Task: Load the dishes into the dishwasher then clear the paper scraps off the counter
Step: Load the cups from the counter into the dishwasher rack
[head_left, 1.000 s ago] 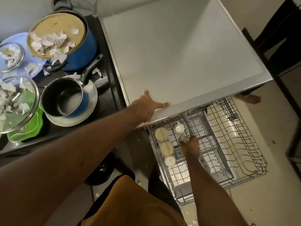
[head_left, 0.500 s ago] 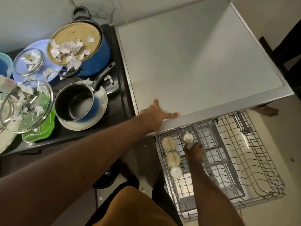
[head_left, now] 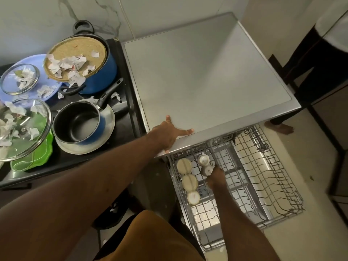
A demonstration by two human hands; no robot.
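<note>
Left hand (head_left: 169, 134) lies flat, fingers spread, on the dishwasher top (head_left: 207, 81). Right hand (head_left: 216, 177) grips a cup (head_left: 205, 170) in the rack (head_left: 273, 176), left side — beside a second cup (head_left: 203, 159). Scraps (head_left: 66, 65) litter pots (head_left: 101, 80) at left.

1 view only, from a wide-angle camera worn on the person's head, facing forward and steeply down. The pulled-out dishwasher rack (head_left: 273, 166) lies near, low at the right; the dark worktop (head_left: 124, 129) with pots fills the left; the wall (head_left: 37, 25) runs along the top. Both forearms enter from the bottom edge.
</note>
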